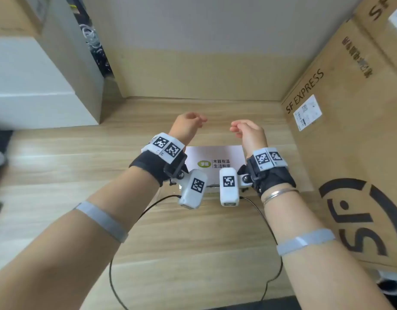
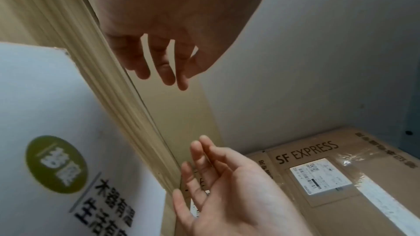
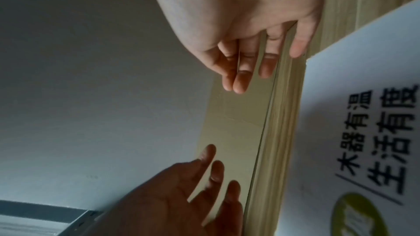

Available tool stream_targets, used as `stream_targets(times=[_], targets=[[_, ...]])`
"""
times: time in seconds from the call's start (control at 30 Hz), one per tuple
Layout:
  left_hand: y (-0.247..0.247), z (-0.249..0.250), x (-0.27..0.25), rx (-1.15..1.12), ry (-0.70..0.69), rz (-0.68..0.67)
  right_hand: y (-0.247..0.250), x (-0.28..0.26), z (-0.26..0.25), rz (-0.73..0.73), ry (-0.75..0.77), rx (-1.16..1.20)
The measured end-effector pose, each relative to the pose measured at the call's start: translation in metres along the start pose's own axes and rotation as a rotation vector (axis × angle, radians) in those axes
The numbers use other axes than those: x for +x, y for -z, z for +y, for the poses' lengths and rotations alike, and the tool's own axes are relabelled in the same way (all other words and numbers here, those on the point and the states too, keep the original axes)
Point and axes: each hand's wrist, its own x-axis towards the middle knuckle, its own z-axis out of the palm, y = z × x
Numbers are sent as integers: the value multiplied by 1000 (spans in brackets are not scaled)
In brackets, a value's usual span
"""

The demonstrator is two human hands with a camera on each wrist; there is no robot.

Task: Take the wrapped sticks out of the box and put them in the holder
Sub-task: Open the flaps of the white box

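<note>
A white box (image 1: pixel 215 156) with a green round logo and dark printed characters lies flat on the wooden table, printed face up. No wrapped sticks and no holder show in any view. My left hand (image 1: pixel 194 121) and right hand (image 1: pixel 240 128) hover just beyond the box's far edge, palms facing each other a short gap apart. Both hold nothing and their fingers are loosely extended. The left wrist view shows the left hand (image 2: pixel 163 67), the right hand (image 2: pixel 204 171) and the box (image 2: pixel 56 128). From the right wrist come the right hand (image 3: pixel 247 64), the left hand (image 3: pixel 204 180) and the box (image 3: pixel 363 114).
A large brown SF EXPRESS carton (image 1: pixel 349 135) stands along the right side. A white block (image 1: pixel 36 86) stands at the left. A cardboard panel (image 1: pixel 193 72) closes the back. Thin black cables (image 1: pixel 113 274) loop over the near table.
</note>
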Motion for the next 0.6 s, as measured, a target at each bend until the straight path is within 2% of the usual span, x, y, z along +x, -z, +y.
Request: stream_targets(times=[0.1,0.27,0.37,0.5,0.6], targets=[[5,-6,6,148,-1,-14,2,7,8,38,-4,-29],[21,-11,9,482,93,-133,5,9,20,28,-21,-27],[24,-21,9,562,151,-226,8,7,30,9,-20,-78],[15,-31,8,749,79,-331,9,5,39,1,-34,-126],[7,-38,9,834,26,-350,9,5,43,19,-3,-202]])
